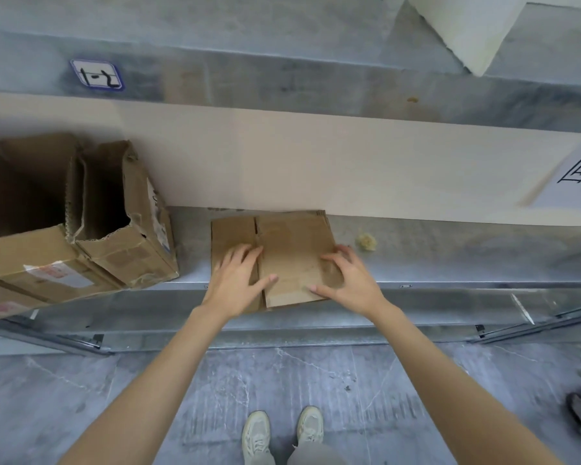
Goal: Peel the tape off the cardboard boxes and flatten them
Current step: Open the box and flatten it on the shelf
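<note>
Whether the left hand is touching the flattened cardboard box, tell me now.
Touching. The head view shows the left hand lying flat on the flattened cardboard box, fingers spread against its top face.

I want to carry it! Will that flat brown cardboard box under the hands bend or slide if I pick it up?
Probably light, since the flattened brown cardboard box lies thin. It may flop at its middle crease. It could slide on the smooth metal shelf.

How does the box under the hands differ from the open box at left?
The flattened box lies flat on the shelf; the open box keeps its shape, mouth gaping. Left hand and right hand press the flattened box; no hand touches the open box. Both are brown cardboard.
</note>
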A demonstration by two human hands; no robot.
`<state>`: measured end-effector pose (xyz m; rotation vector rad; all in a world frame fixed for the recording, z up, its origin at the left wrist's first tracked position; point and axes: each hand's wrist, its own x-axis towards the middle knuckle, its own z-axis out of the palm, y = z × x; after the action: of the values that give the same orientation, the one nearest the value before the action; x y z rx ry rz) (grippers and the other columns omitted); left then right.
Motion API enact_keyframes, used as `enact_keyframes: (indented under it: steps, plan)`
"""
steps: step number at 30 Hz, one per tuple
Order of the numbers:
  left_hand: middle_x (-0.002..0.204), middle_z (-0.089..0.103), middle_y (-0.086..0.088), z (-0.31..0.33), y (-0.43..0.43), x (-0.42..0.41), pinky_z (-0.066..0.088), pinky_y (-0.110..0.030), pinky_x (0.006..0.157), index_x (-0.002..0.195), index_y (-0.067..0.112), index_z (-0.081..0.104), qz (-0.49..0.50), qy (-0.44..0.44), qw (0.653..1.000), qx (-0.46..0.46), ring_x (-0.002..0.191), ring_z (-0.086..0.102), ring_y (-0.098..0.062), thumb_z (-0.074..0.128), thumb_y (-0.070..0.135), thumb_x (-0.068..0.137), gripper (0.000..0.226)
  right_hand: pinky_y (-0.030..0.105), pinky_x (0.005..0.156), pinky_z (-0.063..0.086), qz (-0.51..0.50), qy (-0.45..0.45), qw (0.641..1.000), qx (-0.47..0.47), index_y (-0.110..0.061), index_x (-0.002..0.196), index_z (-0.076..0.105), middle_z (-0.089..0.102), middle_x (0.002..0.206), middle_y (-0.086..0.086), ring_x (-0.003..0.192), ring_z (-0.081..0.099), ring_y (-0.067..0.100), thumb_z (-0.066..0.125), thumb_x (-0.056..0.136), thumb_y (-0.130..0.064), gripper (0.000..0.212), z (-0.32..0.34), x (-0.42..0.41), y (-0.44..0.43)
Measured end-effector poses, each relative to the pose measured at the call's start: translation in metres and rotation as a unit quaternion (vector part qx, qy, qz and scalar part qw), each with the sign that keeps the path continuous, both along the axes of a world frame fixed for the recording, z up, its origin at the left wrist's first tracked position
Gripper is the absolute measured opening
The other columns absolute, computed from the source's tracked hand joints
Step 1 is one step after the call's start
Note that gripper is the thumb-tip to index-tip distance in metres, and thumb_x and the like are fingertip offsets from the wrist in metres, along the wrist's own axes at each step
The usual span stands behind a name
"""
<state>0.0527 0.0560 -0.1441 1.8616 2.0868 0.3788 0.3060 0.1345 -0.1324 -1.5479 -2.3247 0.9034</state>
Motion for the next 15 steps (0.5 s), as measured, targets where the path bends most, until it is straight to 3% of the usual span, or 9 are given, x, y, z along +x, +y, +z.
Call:
enact_keyframes:
  steps: [3, 5, 7, 10, 15]
  plan:
    - [0.163, 0.010, -0.012, -0.009, 0.013, 0.001, 0.014, -0.051, 0.120, 0.153, 0.026, 0.027, 0.041, 0.022, 0.999, -0.014, 0.149, 0.010, -0.033, 0.041, 0.071, 0.089, 0.080, 0.039, 0.116, 0.027, -0.009, -0.002, 0.998, 0.063, -0.030, 0.137, 0.047, 0.029, 0.153, 0.003, 0.144, 0.023, 0.023, 0.056, 0.080, -0.071, 0.071, -0.005, -0.020, 0.008]
    - [0.165, -0.001, -0.013, -0.017, 0.015, 0.001, 0.000, -0.054, 0.120, 0.156, 0.029, 0.016, 0.056, 0.053, 0.996, -0.044, 0.151, -0.007, -0.033, 0.031, 0.079, 0.085, 0.088, 0.046, 0.119, 0.020, -0.013, -0.017, 0.996, 0.085, -0.034, 0.144, 0.039, 0.015, 0.160, 0.005, 0.149, 0.008, 0.026, 0.038, 0.080, -0.077, 0.078, -0.012, -0.032, 0.013]
    - [0.165, -0.003, -0.012, -0.024, 0.014, 0.001, -0.001, -0.058, 0.117, 0.157, 0.034, 0.011, 0.063, 0.091, 0.993, -0.051, 0.151, -0.010, -0.033, 0.015, 0.085, 0.079, 0.093, 0.049, 0.118, 0.012, -0.015, -0.043, 0.993, 0.108, -0.037, 0.150, 0.029, 0.000, 0.163, 0.005, 0.150, -0.002, 0.030, 0.028, 0.082, -0.077, 0.079, -0.021, -0.040, 0.016]
    - [0.165, 0.000, -0.013, -0.030, 0.013, 0.001, 0.000, -0.060, 0.116, 0.156, 0.036, 0.013, 0.065, 0.104, 0.992, -0.033, 0.151, -0.008, -0.034, 0.012, 0.086, 0.080, 0.091, 0.051, 0.118, 0.003, -0.006, -0.095, 0.990, 0.107, -0.043, 0.152, 0.016, -0.012, 0.163, 0.003, 0.150, -0.010, 0.030, 0.019, 0.084, -0.078, 0.077, -0.034, -0.047, 0.016]
    - [0.165, -0.001, -0.014, -0.036, 0.014, 0.000, 0.003, -0.058, 0.117, 0.157, 0.036, 0.012, 0.061, 0.118, 0.991, -0.023, 0.151, -0.007, -0.036, 0.011, 0.088, 0.079, 0.094, 0.049, 0.121, 0.004, -0.006, -0.138, 0.986, 0.097, -0.047, 0.152, 0.012, -0.003, 0.164, 0.003, 0.150, -0.008, 0.026, 0.011, 0.086, -0.076, 0.072, -0.043, -0.050, 0.015]
